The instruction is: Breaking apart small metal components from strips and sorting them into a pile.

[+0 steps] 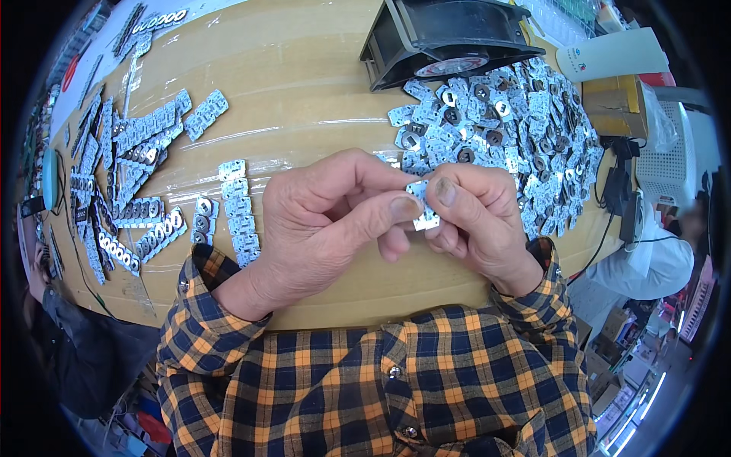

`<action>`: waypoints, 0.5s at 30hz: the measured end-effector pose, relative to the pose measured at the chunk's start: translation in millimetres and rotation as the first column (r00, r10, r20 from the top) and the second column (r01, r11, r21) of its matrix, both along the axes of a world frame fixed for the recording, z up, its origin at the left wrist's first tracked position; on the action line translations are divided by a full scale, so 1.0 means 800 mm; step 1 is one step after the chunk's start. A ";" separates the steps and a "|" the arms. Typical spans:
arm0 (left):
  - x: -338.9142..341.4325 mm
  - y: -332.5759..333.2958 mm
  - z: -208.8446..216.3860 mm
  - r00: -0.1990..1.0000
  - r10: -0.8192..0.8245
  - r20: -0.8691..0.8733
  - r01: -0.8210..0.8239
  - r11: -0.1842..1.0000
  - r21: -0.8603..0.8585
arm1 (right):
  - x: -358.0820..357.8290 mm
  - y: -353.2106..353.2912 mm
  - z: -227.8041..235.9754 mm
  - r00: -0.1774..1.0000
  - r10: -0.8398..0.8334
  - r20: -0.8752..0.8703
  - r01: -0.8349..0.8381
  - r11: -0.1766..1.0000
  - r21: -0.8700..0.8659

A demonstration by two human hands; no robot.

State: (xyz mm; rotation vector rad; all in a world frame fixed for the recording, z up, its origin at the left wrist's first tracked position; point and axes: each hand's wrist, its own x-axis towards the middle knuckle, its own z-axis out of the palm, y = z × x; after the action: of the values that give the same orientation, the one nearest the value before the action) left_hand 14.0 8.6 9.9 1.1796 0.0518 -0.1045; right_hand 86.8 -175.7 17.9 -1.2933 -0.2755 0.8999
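Note:
Between my two hands, above the middle of the table, is a small light-blue and white plate-like part [421, 204] with dark holes. My left hand [335, 217] pinches its left side between thumb and fingers. On the other side, the thumb and fingers of my right hand [476, 213] grip it too. The fingers cover much of the part. Just left of my left hand lies a straight column of similar parts [241, 213] set end to end. Beyond my right hand spreads a large heap of loose parts [525, 129], some with round dark or white discs.
A black boxed fan [449, 38] stands behind the heap. Rows of joined parts [145, 145] are piled at the left. A pale cylinder [613, 55] lies on a cardboard box [613, 103] at the right, near a white perforated basket [662, 164]. Another person's dark sleeve [84, 327] shows at the left.

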 end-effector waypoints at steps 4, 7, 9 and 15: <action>0.002 -0.007 -0.013 0.944 0.186 0.272 -0.241 0.953 0.184 | -0.004 0.007 0.003 0.992 -0.109 0.060 0.111 0.994 -0.017; 0.005 0.007 -0.009 0.876 -0.008 0.482 -0.255 0.841 0.477 | -0.002 0.006 0.003 0.988 -0.108 0.108 0.110 0.994 -0.019; 0.004 0.008 -0.009 0.867 -0.012 0.499 -0.279 0.817 0.504 | -0.002 0.007 0.003 0.989 -0.104 0.105 0.107 0.994 -0.023; 0.010 0.004 -0.022 0.758 -0.081 0.648 -0.420 0.699 0.578 | -0.004 0.003 0.016 0.975 -0.051 0.215 0.089 0.981 -0.173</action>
State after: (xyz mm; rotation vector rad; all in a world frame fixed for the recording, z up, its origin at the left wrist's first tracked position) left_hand 22.0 12.0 -8.0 1.9266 -0.4380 0.5623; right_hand 83.3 -173.0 30.4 -1.5623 -0.3163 0.7413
